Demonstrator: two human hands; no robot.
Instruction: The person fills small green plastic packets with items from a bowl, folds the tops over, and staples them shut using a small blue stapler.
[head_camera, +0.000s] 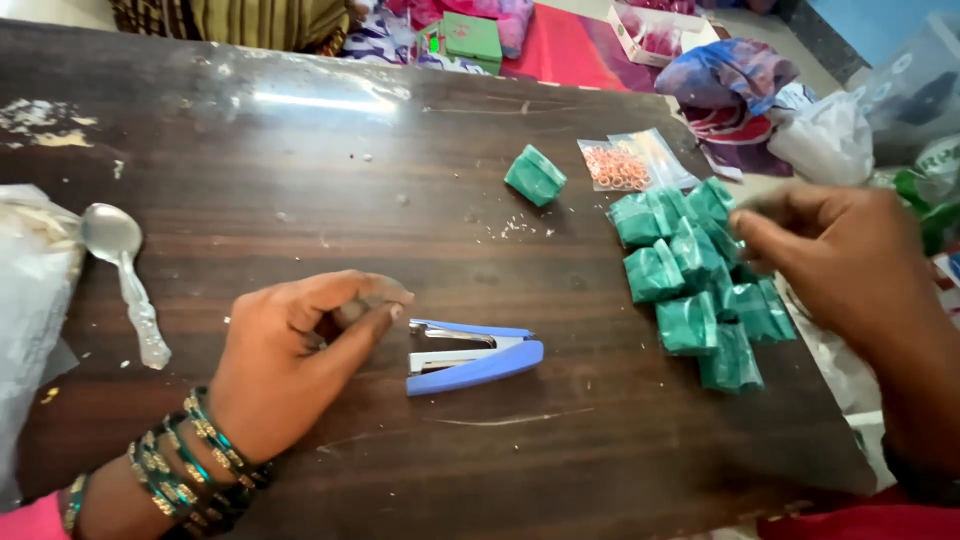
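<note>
While the left hand pinches something tiny beside the blue stapler, the right hand (blurry, grip unclear) reaches many finished green packets on the desk.

Stacked green-and-gold bangles on the left wrist, pink sleeve edge, red sleeve opposite

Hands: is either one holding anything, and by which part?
Left hand pinches something small between its fingertips; too blurred to identify. Right hand hovers over the green packets, grip unclear.
</note>
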